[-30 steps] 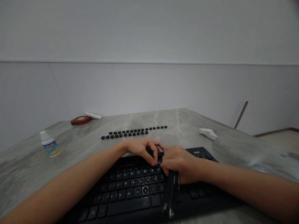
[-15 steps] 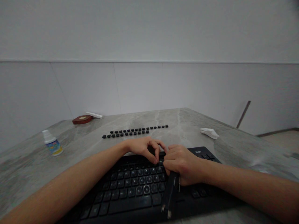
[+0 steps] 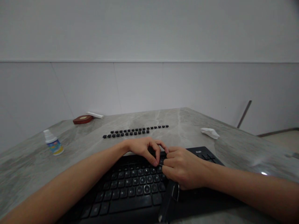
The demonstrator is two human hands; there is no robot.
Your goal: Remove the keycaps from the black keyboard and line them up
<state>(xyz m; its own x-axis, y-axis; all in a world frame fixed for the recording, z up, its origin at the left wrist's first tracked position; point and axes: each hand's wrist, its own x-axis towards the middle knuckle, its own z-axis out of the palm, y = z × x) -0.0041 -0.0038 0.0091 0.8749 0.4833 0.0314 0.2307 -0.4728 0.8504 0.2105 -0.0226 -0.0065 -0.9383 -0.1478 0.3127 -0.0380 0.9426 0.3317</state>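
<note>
A black keyboard (image 3: 130,203) lies in front of me on the grey table, its key rows partly covered by my forearms. My left hand (image 3: 147,151) is over its upper rows, thumb and index finger brought together at the keys. What may be between those fingertips is too small to make out. Beside it, touching at the fingers, my right hand (image 3: 181,166) is closed around a black tool with thin metal wires (image 3: 168,202). The tool's lower end slants towards me across the keyboard, and a fine wire shows near my left thumb.
Two rows of black keycaps (image 3: 130,134) lie beyond the keyboard. A white-capped bottle (image 3: 54,143) stands at left. Behind are a reddish-brown case (image 3: 83,119) and a white strip (image 3: 95,115). A crumpled white tissue (image 3: 210,133) lies at right. A wall rises behind the table.
My right hand has turned and moved slightly down, and the black tool's lower end has swung down and a little left. My left hand stays at nearly the same place.
</note>
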